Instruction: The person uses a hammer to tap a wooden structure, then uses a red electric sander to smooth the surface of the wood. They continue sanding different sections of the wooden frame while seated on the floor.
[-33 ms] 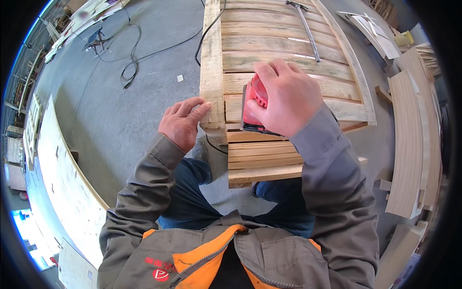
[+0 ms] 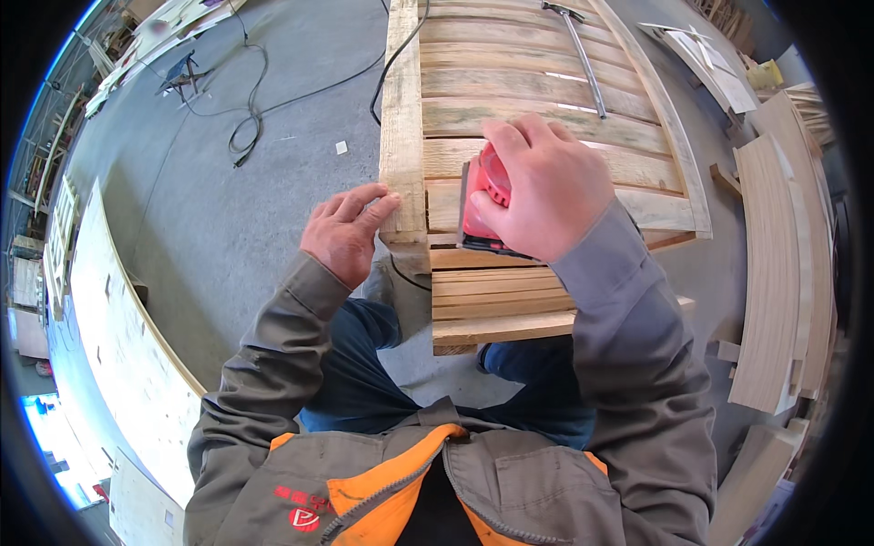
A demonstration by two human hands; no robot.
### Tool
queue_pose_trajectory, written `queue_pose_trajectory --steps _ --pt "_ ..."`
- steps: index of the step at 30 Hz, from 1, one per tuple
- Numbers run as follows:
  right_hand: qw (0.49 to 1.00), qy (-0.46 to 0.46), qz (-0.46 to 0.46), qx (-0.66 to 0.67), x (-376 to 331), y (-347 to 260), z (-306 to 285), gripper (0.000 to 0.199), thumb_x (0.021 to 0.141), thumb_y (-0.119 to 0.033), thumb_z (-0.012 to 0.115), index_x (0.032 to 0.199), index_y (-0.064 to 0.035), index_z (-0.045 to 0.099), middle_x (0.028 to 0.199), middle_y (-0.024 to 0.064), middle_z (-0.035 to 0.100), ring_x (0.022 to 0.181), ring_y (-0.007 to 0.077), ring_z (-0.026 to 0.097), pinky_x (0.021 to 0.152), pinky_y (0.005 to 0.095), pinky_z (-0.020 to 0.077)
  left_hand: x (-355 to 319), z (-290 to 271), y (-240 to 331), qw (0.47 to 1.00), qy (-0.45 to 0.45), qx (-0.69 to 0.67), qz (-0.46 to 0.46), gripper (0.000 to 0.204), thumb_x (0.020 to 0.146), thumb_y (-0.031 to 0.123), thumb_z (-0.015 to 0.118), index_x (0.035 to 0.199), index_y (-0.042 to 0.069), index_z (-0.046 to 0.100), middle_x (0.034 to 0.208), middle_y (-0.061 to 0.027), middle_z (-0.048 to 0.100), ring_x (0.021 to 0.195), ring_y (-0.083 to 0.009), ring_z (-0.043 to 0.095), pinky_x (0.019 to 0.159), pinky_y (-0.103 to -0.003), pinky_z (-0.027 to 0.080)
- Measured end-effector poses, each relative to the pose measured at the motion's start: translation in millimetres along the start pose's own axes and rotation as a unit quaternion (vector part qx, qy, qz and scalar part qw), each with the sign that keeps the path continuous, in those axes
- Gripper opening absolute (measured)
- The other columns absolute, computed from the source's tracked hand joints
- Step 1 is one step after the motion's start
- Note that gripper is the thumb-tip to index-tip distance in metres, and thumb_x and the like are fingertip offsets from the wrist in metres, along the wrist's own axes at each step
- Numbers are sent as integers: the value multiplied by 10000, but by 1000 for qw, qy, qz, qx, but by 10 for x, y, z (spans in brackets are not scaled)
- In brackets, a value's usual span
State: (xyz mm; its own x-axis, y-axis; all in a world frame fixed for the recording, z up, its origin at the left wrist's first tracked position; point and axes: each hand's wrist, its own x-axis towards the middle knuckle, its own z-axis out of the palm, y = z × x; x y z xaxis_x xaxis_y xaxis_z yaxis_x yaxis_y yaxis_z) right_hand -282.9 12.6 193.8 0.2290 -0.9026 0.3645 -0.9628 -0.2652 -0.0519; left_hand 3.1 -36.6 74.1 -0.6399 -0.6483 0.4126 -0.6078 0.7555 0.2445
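Observation:
My right hand (image 2: 557, 187) is wrapped over the red body of a palm sander (image 2: 477, 207); its dark base plate shows along the left and near sides. The sander is tilted by the near left corner of a slatted wooden panel (image 2: 546, 111). Whether its pad touches the wood is hidden. My left hand (image 2: 344, 229) holds the left edge of a long wooden board (image 2: 401, 118) near its near end, with the fingertips on top. This board lies lengthwise along the panel's left side.
A hammer (image 2: 585, 68) lies on the panel's far right. Several stacked planks (image 2: 501, 305) jut out below the near end, above my knees. A black cord (image 2: 387, 77) hangs over the board; another cable (image 2: 258, 114) loops on the floor. Large wooden sheets (image 2: 118, 337) stand left, curved-looking boards (image 2: 774, 264) right.
My right hand and the sander have shifted very slightly to the right. My left hand has stayed in place on the board.

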Motion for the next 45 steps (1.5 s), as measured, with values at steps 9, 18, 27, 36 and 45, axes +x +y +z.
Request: queue_pose_trajectory --steps 9,18,27,36,45 --pt "999 8 35 -17 -177 176 -74 545 795 -289 850 1267 -90 664 1187 114 703 1055 347 717 874 447 599 -219 60 -225 985 90 -109 -95 500 861 -51 706 1346 66 692 1417 -173 661 1276 -372 646 1095 -428 527" --pt "1000 19 12 -17 41 19 2 399 846 -327 804 1136 -72 700 1085 118 717 1021 317 736 817 444 624 -613 16 -105 959 117 -196 -165 258 939 21 720 1196 13 722 1204 -156 731 1055 -255 711 877 -354 575" --pt "1000 9 -29 -2 -17 -104 -1 467 855 -343 795 1222 -77 680 1104 133 708 1031 342 731 831 466 621 -1104 30 213 931 114 -267 -223 196 936 -20 721 1131 -9 732 1122 -153 736 945 -207 701 856 -323 574" --pt "999 -11 18 -43 -48 125 -37 547 831 -366 820 1282 -100 658 1197 122 702 1091 347 716 897 460 600 -1185 22 108 929 114 -274 -222 181 933 -13 735 1114 -11 731 1105 -160 729 927 -235 717 806 -330 586" --pt "999 -40 -25 -8 232 -336 93 570 816 -344 843 1289 -102 637 1200 136 696 1066 374 716 894 469 591 -1270 -14 80 917 128 -301 -229 173 940 -11 728 1113 0 734 1106 -152 728 923 -230 718 792 -329 586"
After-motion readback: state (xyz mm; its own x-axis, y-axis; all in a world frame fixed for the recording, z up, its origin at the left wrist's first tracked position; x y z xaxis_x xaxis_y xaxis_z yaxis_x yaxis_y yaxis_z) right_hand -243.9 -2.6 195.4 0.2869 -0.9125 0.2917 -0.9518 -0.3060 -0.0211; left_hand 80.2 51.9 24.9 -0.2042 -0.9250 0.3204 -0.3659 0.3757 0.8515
